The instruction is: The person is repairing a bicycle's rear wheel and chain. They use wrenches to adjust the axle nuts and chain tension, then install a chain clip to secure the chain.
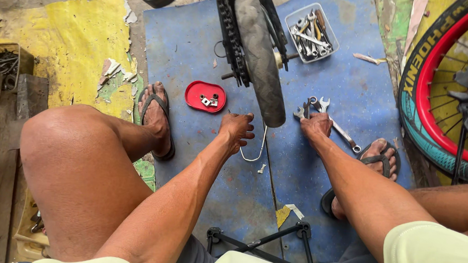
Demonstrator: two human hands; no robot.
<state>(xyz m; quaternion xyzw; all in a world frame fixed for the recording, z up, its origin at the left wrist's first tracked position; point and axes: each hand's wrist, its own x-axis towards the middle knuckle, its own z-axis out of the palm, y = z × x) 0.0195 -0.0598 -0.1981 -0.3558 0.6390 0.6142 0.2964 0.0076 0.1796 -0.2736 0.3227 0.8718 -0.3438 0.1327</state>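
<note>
A bicycle's rear tyre [261, 56] with its chain [231, 32] stands on a blue mat [195, 52] in front of me. My left hand [237, 129] is closed around a thin wire or cable [254, 152] that curls down onto the mat just left of the tyre. My right hand [315, 125] rests on the mat to the right of the tyre, over several steel spanners [323, 113], with its fingers on them. Whether the right hand grips one I cannot tell.
A red lid [205, 96] holding small metal parts lies left of the tyre. A clear box of tools [311, 32] sits behind the wheel. A second wheel with a red rim [440, 91] stands at right. My sandalled feet [157, 115] flank the mat; a black stand [262, 240] lies near me.
</note>
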